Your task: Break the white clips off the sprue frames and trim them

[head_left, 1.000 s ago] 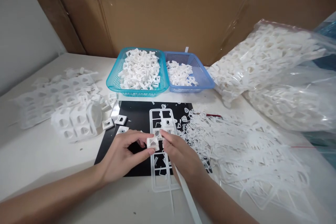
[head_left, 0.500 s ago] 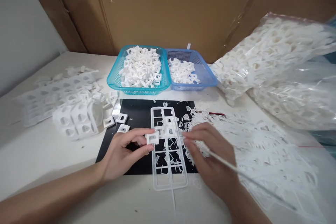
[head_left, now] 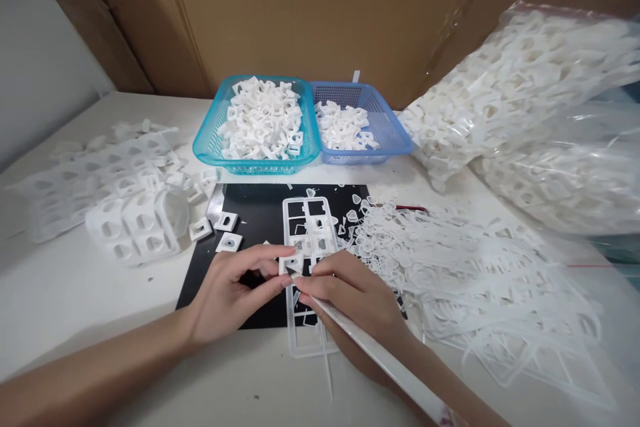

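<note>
Between thumb and index finger, my left hand (head_left: 233, 287) pinches a small white plastic piece (head_left: 283, 265) with an opening in it. My right hand (head_left: 357, 300) grips a thin knife (head_left: 373, 350) with a long white handle, held like a pen. Its dark pointed tip is at the piece, by my left thumb. Beneath both hands lies a white plastic moulding frame (head_left: 287, 317) with a few pieces still in its upper part. The frame rests over a black mat (head_left: 245, 197), its lower end on the white table. My right hand hides part of the frame.
A teal basket (head_left: 200, 147) and a blue basket (head_left: 387, 130) hold white pieces. Offcuts and thin frames (head_left: 500, 300) heap on the right, below stuffed clear bags (head_left: 525, 93). Loose pieces (head_left: 227, 221) and moulded sheets (head_left: 135, 227) lie left. Cardboard (head_left: 300, 13) stands behind.
My right hand has moved left and brought the knife tip to the white piece. My left hand keeps its pinch on the piece. The whole view has shifted slightly.
</note>
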Available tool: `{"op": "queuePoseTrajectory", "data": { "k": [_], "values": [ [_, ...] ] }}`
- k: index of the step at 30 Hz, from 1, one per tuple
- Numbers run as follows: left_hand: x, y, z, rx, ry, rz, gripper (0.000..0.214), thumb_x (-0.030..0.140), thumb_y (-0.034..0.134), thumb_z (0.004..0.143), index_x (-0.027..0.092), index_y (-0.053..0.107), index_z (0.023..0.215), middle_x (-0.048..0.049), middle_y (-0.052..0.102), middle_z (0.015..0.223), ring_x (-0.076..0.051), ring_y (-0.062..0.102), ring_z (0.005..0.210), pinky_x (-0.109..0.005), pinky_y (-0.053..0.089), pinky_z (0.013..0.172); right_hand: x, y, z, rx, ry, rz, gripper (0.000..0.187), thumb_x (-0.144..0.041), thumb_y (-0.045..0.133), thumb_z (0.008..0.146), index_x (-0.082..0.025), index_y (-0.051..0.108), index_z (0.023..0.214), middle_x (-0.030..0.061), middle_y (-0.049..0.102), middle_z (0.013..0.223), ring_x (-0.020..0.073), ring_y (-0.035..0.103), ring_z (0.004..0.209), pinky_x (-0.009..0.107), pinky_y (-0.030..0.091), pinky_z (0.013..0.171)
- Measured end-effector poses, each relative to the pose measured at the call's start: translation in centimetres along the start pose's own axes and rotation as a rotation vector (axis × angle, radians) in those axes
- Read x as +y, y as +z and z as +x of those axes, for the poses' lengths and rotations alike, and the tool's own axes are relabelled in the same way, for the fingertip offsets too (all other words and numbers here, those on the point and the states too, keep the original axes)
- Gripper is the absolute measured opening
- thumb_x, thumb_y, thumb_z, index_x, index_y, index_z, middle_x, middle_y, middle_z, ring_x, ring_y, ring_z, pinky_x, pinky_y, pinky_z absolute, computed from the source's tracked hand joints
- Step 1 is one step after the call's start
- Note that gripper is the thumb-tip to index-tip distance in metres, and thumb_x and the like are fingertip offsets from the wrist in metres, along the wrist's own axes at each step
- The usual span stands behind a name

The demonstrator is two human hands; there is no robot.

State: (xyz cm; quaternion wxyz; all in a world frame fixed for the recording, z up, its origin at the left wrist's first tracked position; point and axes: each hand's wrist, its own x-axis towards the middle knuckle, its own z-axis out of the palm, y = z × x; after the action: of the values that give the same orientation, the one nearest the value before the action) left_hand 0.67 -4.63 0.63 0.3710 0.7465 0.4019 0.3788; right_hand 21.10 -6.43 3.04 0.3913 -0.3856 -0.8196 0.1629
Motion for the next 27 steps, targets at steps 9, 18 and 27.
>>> {"op": "queuePoseTrajectory", "data": {
  "k": [9, 18, 27],
  "values": [
    [0.21, -0.02, 0.15, -0.006, 0.007, 0.001, 0.031, 0.009, 0.063, 0.085, 0.022, 0.063, 0.113, 0.0063, 0.066, 0.066, -0.006, 0.057, 0.057, -0.013, 0.048, 0.058, 0.39, 0.62, -0.16, 0.072, -0.103, -0.073, 0.014, -0.016, 0.053, 0.093, -0.018, 0.067, 0.091, 0.0007, 0.063, 0.074, 0.0113, 0.055, 0.067, 0.025, 0.044, 0.060],
    [0.35, -0.07, 0.30, 0.006, 0.016, 0.038, 0.031, 0.006, 0.062, 0.084, 0.021, 0.064, 0.111, 0.0068, 0.066, 0.064, -0.005, 0.057, 0.055, -0.013, 0.047, 0.057, 0.20, 0.65, -0.25, 0.028, -0.220, -0.152, 0.013, -0.008, 0.054, 0.090, -0.008, 0.065, 0.097, 0.0064, 0.064, 0.079, 0.0158, 0.053, 0.074, 0.031, 0.045, 0.067],
    [0.50, -0.04, 0.24, -0.029, -0.076, 0.008, 0.027, 0.016, 0.063, 0.086, 0.021, 0.063, 0.112, 0.0052, 0.068, 0.063, -0.008, 0.060, 0.054, -0.017, 0.049, 0.057, 0.02, 0.77, 0.25, 0.081, -0.263, -0.215, 0.013, -0.006, 0.053, 0.090, -0.007, 0.065, 0.094, 0.0185, 0.070, 0.106, 0.0249, 0.064, 0.103, 0.039, 0.057, 0.085]
  ]
}}
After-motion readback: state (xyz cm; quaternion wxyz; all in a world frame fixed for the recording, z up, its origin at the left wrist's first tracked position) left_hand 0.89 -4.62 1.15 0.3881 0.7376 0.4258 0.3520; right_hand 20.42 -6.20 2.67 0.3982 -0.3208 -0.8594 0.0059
